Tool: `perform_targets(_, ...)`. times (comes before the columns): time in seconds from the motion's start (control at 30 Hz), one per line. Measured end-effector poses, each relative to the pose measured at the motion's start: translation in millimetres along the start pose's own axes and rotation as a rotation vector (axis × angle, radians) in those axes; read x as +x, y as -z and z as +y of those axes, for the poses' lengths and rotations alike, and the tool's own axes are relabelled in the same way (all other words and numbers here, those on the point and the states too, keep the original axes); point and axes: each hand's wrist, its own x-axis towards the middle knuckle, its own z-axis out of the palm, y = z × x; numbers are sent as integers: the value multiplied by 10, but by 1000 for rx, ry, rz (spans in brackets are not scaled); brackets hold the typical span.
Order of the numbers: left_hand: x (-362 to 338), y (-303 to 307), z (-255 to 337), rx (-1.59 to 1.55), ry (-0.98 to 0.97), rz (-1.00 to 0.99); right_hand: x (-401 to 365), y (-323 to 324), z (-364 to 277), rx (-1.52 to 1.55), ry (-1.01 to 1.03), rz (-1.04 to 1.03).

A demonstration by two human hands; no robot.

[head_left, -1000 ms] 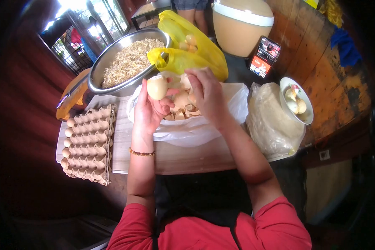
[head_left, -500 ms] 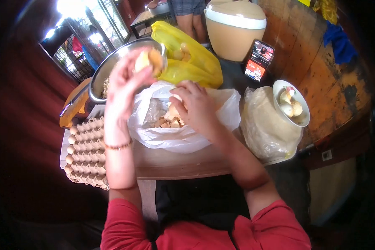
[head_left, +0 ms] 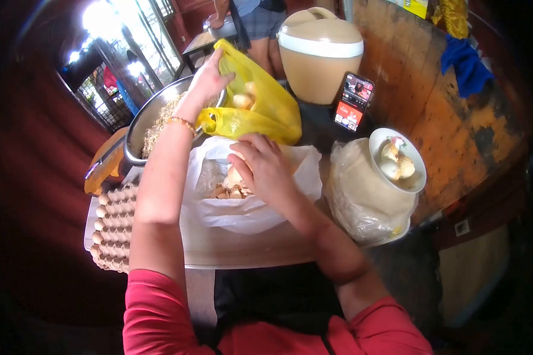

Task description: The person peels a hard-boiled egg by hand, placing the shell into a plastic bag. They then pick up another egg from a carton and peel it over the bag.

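Observation:
My left hand (head_left: 207, 80) is stretched forward to the yellow plastic bag (head_left: 272, 112). Its fingers are at the bag's upper edge and appear to grip it, with the thumb out to the side. Brown eggs (head_left: 243, 101) show in the bag's mouth. My right hand (head_left: 263, 168) is curled over a pale egg (head_left: 234, 176), which it partly hides. That hand is above the open white plastic bag (head_left: 237, 216), where broken eggshells (head_left: 228, 192) lie.
Left are a metal bowl (head_left: 137, 155) of husk-like bits and an egg tray (head_left: 117, 228) with several eggs along one side. Right, a white bowl (head_left: 419, 180) of pale peeled pieces rests on a plastic-wrapped bundle (head_left: 361, 195). Behind stand a phone (head_left: 354, 102) and a beige lidded container (head_left: 321, 59). A person (head_left: 260, 23) stands beyond.
My left hand has moved forward from above the metal bowl to the yellow bag; the yellowish egg it held no longer shows. My right hand stays over the white bag. The view has shifted slightly.

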Motion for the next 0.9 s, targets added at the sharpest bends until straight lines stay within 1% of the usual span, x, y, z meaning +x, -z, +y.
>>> perform_targets(0.03,26,18,-20,14,13,20,-3,3,2,8,-1,-7)
perform_targets(0.1,-37,-23,-18,114,-58,65,13,14,18,21,-5,12)
perform_targets(0.13,-91,-24,-19,85,-40,56,21,22,20,27,6,13)
perform_targets(0.2,-200,67,-4,-16,70,-54,0,-2,79,36,-5,17)
perform_targets(0.23,-260,52,-182,-50,-141,40,-19,-50,83,38,-14,28)
perform_targets(0.27,-379,182,-173,-121,-73,-59,-19,-58,75,23,-35,-9)
perform_targets(0.3,-587,415,12,-86,36,-100,17,-44,68,12,-50,-48)
perform_targets(0.37,-1025,794,122,-216,84,-33,57,-16,17,39,-3,-7)
perform_targets(0.43,-1421,1189,-11,-8,123,30,93,42,-74,-4,-26,-56)
perform_targets(0.47,-1606,1350,-223,65,133,63,101,52,-105,17,-16,-64)
perform_targets(0.5,-1797,1525,-424,57,266,84,96,63,-124,16,-14,-64)
perform_targets(0.53,-1987,1745,-633,164,347,92,95,72,-141,10,-13,-63)
perform_targets(0.57,-2220,1920,-747,253,410,159,102,74,-161,20,-8,-68)
perform_targets(0.6,-2426,2097,-1049,465,660,170,106,71,-188,13,-2,-79)
perform_targets(0.63,-2692,2296,-1377,664,750,58,99,61,-206,3,4,-91)
perform_targets(0.67,-3047,2438,-1515,783,764,-47,88,47,-211,8,9,-97)
perform_targets(0.7,-3328,2623,-1901,845,1119,-293,79,35,-210,8,11,-108)
perform_targets(0.73,-3534,2673,-1748,932,1224,-428,76,24,-207,6,12,-116)
perform_targets(0.77,-3731,2781,-1827,838,1357,-576,75,14,-202,3,15,-114)
perform_targets(0.8,-3887,2779,-1845,835,1478,-539,70,4,-197,-10,9,-129)
perform_targets(0.83,-4035,2805,-1852,682,1588,-442,67,-5,-194,-23,2,-144)
perform_targets(0.9,-4309,2823,-2084,623,1430,-477,63,-13,-203,-23,-2,-146)
